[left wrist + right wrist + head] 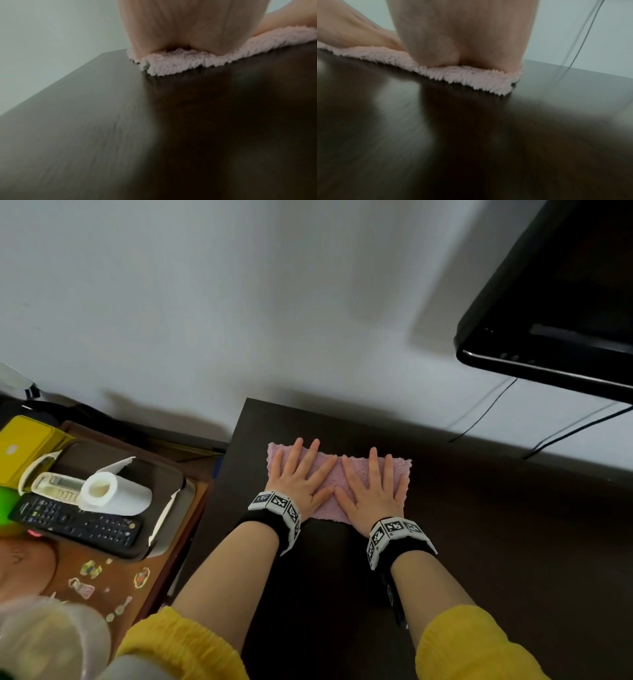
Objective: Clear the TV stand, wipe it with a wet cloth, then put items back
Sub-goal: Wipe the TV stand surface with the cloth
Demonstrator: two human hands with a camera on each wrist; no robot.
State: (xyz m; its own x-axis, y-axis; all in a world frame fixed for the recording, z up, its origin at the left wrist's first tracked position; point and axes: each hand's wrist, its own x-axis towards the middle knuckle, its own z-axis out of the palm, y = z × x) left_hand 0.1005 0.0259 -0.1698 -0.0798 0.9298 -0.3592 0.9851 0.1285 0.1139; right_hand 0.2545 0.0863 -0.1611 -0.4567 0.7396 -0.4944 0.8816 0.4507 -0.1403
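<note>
A pink fluffy cloth [335,474] lies spread flat on the dark TV stand top [479,525], near its back left corner. My left hand [298,474] presses flat on the cloth's left half, fingers straight and spread. Beside it my right hand [373,484] presses flat on the right half, thumbs nearly touching. In the left wrist view the heel of the left hand [188,27] sits on the cloth's edge [180,60]. The right wrist view shows the right palm [462,33] on the cloth's near edge [471,77].
A black TV [555,302] hangs over the stand at the upper right, with cables [486,412] running down the white wall. Left of the stand, a low wooden table [113,577] carries a tray [171,501] with a black remote [75,520], a white phone and a paper roll [113,493].
</note>
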